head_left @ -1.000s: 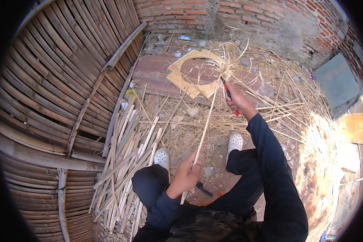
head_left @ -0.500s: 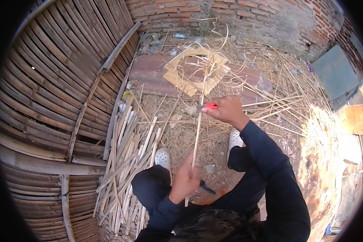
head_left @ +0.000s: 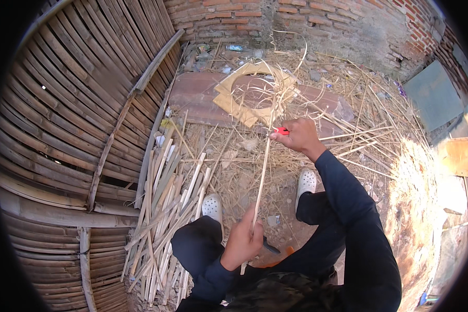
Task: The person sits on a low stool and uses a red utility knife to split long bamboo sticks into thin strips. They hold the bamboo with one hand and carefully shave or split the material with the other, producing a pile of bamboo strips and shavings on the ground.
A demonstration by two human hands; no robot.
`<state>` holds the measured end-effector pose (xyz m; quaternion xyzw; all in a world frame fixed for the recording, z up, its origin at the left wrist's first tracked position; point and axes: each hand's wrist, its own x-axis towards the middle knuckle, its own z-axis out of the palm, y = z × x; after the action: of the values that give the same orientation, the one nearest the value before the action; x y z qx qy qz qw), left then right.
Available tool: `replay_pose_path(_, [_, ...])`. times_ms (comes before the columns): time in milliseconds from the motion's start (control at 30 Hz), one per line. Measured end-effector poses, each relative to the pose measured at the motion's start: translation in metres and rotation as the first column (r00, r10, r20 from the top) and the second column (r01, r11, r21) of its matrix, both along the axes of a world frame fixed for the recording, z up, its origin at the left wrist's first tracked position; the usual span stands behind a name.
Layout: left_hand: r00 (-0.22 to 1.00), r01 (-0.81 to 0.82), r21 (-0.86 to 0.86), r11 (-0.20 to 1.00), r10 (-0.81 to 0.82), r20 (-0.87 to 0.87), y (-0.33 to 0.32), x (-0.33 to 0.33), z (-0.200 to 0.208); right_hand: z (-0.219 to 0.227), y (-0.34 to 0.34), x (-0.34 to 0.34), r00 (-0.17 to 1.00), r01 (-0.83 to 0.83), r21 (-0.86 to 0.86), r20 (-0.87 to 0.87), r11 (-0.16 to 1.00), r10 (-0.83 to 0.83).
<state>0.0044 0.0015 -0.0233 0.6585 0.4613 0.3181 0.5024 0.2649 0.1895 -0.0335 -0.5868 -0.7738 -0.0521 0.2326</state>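
A long, thin bamboo strip (head_left: 263,177) runs from near my lap toward the pile of shavings ahead. My left hand (head_left: 243,240) is closed around its near part. Farther up the strip, my right hand (head_left: 300,136) grips a red-handled knife (head_left: 282,131) against it; the blade is hard to make out now. Pale curled shavings (head_left: 283,99) hang and gather around the strip's far end. They lie over a square cardboard piece with a round hole (head_left: 234,108).
Many split bamboo sticks (head_left: 164,223) are heaped at the left, by a bamboo slat wall (head_left: 52,130). A brownish-red board (head_left: 195,99) lies under the cardboard. A brick wall (head_left: 338,31) closes off the back. A dark, flat object (head_left: 270,246) shows beside my left hand.
The whole view has shifted slightly. My right hand and the knife have moved a little along the strip, away from me. A long curl at the far end has swung right.
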Motion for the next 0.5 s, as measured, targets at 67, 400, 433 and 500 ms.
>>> replay_pose_path(67, [0.999,0.022,-0.041,0.999,-0.021,0.028,-0.004,0.0,0.003,-0.009,0.018,0.016,0.996,0.08,0.041,-0.049,0.996,-0.078])
replay_pose_path(400, [0.967,0.096,-0.222,0.97,-0.039,0.251,0.0,0.007,-0.008,-0.004,0.033,0.041,0.884,0.351,-0.218,-0.242,0.91,-0.399])
replay_pose_path(433, [0.951,0.11,-0.273,0.956,-0.021,0.309,0.003,0.006,-0.007,0.006,0.025,0.036,0.896,0.31,-0.288,-0.23,0.906,-0.38])
replay_pose_path(500, [0.92,0.108,-0.349,0.931,0.04,0.39,0.009,0.002,-0.003,0.022,0.012,0.023,0.921,0.213,-0.422,-0.213,0.881,-0.325])
